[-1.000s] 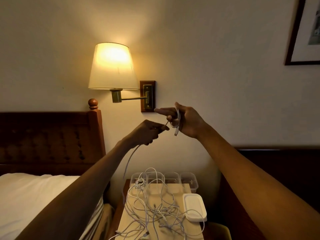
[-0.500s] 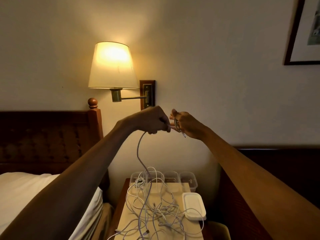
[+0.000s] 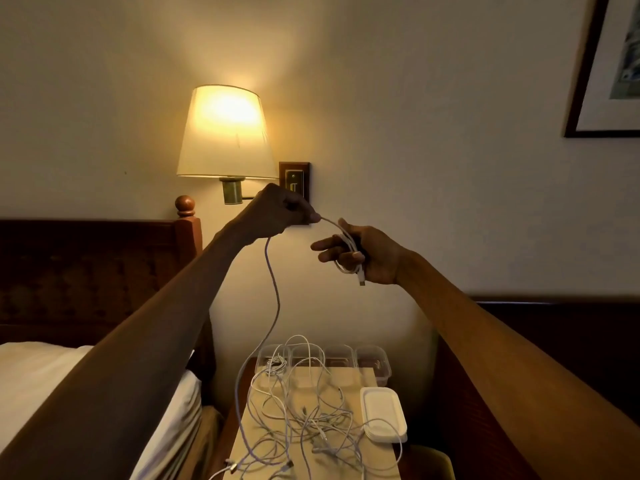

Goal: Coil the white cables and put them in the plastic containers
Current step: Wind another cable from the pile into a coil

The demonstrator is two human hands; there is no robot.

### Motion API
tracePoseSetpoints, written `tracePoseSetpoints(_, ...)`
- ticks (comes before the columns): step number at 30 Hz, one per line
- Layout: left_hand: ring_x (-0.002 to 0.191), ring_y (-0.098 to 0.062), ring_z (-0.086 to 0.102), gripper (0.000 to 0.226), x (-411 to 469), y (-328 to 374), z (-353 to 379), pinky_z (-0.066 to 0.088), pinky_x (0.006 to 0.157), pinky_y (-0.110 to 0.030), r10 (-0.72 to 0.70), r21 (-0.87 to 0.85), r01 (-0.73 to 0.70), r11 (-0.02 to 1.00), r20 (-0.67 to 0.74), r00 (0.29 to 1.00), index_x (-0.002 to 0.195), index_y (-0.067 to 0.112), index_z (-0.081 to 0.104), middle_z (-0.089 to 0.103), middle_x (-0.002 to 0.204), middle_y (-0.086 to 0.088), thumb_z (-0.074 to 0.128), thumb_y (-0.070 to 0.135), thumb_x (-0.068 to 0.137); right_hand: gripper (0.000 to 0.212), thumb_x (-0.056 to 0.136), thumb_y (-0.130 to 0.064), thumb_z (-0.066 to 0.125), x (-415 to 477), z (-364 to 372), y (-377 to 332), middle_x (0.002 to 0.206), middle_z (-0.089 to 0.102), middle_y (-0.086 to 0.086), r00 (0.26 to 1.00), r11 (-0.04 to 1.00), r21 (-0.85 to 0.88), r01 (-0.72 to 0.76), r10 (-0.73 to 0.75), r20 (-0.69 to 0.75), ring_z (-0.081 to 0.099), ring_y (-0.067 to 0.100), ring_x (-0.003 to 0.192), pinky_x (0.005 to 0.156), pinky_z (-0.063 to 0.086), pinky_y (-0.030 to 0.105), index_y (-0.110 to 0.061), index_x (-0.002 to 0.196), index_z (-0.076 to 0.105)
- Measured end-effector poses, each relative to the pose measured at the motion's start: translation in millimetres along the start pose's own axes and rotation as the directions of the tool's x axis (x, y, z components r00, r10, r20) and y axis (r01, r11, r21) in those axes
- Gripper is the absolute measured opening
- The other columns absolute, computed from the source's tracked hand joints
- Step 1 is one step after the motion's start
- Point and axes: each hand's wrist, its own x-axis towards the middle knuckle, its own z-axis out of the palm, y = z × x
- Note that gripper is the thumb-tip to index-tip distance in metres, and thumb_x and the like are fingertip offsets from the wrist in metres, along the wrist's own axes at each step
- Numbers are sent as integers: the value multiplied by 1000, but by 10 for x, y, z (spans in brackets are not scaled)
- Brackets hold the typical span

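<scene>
Winding the white cable [image 3: 273,299] into a small coil [image 3: 347,249] is the job in hand, and it looks only a few turns in. The loops sit round the fingers of the right hand [image 3: 377,258], with a plug [image 3: 362,281] dangling just below them. From the coil the cable crosses a short, nearly taut span to the left hand [image 3: 277,211], which pinches it between thumb and curled fingers. It then drops in a long slack curve to the tangle [image 3: 311,410] on the nightstand [image 3: 363,379].

To do this well, I'd say each new turn should lie beside the last at the same size. The left hand should let the cord slide through the pinch rather than tug it. The hanging length runs into the heap, and a hard pull could drag other cords up or knot them.

The right hand's forefinger is stretched out toward the left hand with the thumb raised, and the other fingers are bent round the loops. The left hand is a closed fist, a little higher than the right and just in front of the wall plate of the lamp [image 3: 225,133]. Both arms reach out nearly straight, well above the nightstand.

Clear containers [image 3: 374,363] stand in a row at the back of the nightstand. The leftmost seems to have some cable in it. A stack of lids [image 3: 382,414] lies near the right edge.
</scene>
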Motion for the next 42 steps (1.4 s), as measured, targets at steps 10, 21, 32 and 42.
tracePoseSetpoints(10, 55, -13, 49, 18, -118, -67, 328, 41, 48, -22, -243, -127, 254, 959, 94, 965, 95, 20, 68, 56, 69, -7, 51, 15, 100, 41, 105, -29, 33, -18, 9, -181, 72, 65, 8, 981, 961, 197, 196, -189, -50, 39, 6, 34, 37, 34, 11, 1, 104, 62)
tracePoseSetpoints(21, 54, -6, 49, 27, -225, 143, 660, 41, 57, -22, -172, 66, 159, 985, 399, 901, 116, 14, 68, 61, 75, 2, 44, 12, 103, 54, 106, -36, 26, 195, -76, -293, 148, 42, 19, 868, 923, -198, 331, -380, -321, 45, 32, 134, 111, 36, 41, 1, 143, 35)
tracePoseSetpoints(32, 55, -2, 52, 16, -28, 188, 65, 38, 53, -17, -133, 219, 39, 975, 436, 890, 97, 17, 77, 65, 72, 7, 65, 27, 92, 54, 104, -39, 34, 227, -90, -34, 135, 52, 22, 948, 899, -438, 11, -149, -283, 64, 35, 107, 83, 57, 33, 7, 130, 45)
tracePoseSetpoints(42, 69, 3, 62, 17, 44, -35, -54, 46, 59, -11, 6, 6, -7, 1000, 135, 991, 99, 7, 75, 69, 81, 5, 72, 18, 87, 75, 103, -52, 20, 96, -47, 9, 66, 63, 12, 987, 997, -38, -71, 76, 139, 39, 9, 31, 36, 31, 11, 0, 69, 62)
